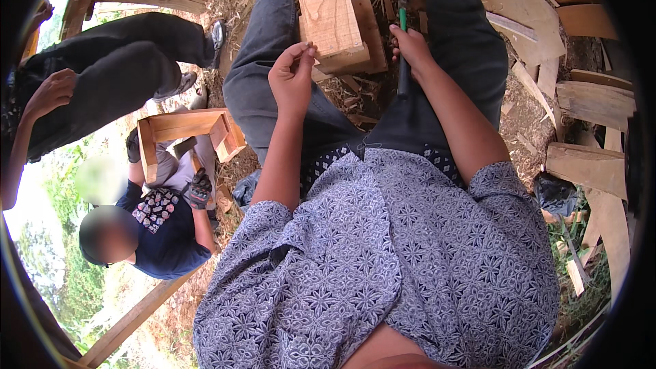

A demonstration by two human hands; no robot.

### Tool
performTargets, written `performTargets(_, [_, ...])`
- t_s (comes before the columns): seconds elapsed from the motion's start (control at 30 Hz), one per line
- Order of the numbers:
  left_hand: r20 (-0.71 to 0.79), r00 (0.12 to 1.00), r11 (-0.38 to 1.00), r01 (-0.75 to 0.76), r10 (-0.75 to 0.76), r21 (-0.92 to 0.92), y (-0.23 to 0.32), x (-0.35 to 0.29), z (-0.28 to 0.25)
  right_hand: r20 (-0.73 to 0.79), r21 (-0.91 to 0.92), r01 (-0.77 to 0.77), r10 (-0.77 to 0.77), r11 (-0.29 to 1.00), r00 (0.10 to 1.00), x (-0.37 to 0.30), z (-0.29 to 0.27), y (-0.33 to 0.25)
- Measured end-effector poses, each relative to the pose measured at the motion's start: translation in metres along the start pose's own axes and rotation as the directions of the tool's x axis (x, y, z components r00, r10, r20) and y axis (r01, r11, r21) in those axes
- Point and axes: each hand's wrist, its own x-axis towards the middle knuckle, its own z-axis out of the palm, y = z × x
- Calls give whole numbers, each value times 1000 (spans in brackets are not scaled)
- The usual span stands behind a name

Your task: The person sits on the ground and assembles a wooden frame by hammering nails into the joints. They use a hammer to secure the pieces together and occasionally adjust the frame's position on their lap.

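Note:
A thick block of light wood (pixel 328 7) lies lengthwise between my legs, its near end toward me. My left hand (pixel 294 78) is at the block's near left corner, thumb and fingertips pinched together. Whatever is between those fingertips is too small to make out. To the right of the block, my right hand (pixel 412 49) is closed round a hammer (pixel 403 76) with a black grip and a green shaft. The grip's end points back toward my lap, and the hammer's head is hard to make out against the ground.
At the left, a gloved co-worker (pixel 164 225) holds a hammer by a wooden frame (pixel 184 123). Another person's dark-trousered legs (pixel 109 51) are at the upper left. Curved wood offcuts (pixel 594 102) are piled along the right. Wood shavings litter the ground.

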Motion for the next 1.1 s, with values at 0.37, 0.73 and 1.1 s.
performTargets(0.37, [11,1000,1000,-12,12,4,-3,0,0,4,-3,12,-12,1000,1000,-1,2,-1])
performTargets(0.73, [36,999,1000,-12,12,16,-14,5,4,48,-117,127,-123,985,991,-12,-6,-12])
performTargets(1.1, [82,997,999,16,-13,-40,-14,9,18,401,-415,356,-184,837,898,-142,-21,-117])
